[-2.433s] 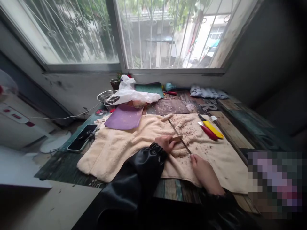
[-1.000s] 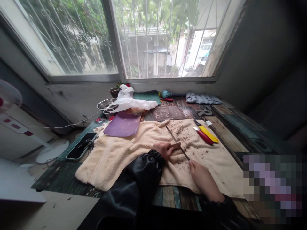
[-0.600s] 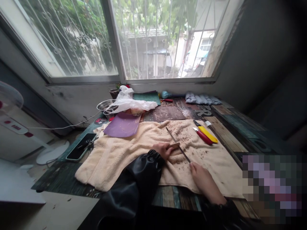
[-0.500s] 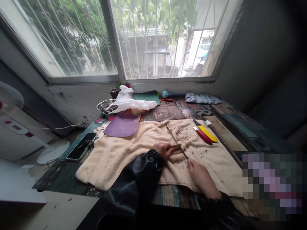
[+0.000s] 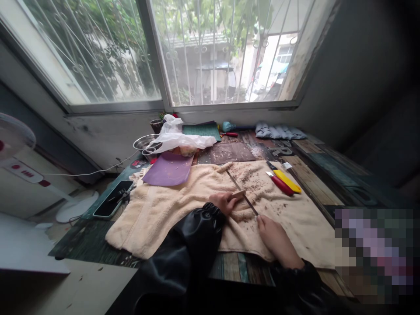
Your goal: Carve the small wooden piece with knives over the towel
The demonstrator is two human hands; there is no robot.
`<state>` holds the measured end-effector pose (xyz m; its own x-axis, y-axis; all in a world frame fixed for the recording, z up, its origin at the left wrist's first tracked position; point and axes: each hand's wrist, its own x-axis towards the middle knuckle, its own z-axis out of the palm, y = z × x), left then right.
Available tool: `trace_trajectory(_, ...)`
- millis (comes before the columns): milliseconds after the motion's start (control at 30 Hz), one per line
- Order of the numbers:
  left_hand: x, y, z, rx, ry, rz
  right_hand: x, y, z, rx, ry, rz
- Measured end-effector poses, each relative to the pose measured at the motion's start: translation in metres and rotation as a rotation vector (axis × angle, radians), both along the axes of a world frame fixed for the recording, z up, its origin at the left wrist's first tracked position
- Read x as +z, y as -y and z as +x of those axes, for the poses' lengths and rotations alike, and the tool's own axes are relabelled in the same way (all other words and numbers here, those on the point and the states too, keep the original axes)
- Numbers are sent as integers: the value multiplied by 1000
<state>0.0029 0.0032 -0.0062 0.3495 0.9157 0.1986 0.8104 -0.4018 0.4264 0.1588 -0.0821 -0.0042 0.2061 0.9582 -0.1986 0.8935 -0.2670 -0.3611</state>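
The left hand (image 5: 223,202) pinches a small, flat, tan piece (image 5: 239,194) over the crumb-strewn cream towel (image 5: 157,210); the right hand (image 5: 275,238) grips a slim dark rod (image 5: 252,206) slanting far-left past its right end.

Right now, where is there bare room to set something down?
Left of the left sleeve, below the purple sheet, the towel is bare; right of the right hand, below the red knife, nearly so. It's crowded around the plastic bag and metal bowl, and among the crumbs by the thin tool.
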Motion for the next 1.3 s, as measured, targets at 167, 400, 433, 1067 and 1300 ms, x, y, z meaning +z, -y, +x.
trace_trajectory(167, -2, 2, 2, -40, -3, 43, 2, -14, -6, -10, 3, -4)
trace_trajectory(400, 0, 2, 0, 27, -9, -1, -3, 8, 5, 6, -9, -10)
trace_trajectory(433, 1, 1, 0, 20, -13, 7, -3, 9, 6, 6, -9, -8)
trace_trajectory(1067, -8, -4, 0, 22, 73, 36, 0, 3, -1, 16, -27, 20)
trace_trajectory(1300, -8, -2, 1, -33, 23, 82, -2, -11, 1, 9, -46, 16)
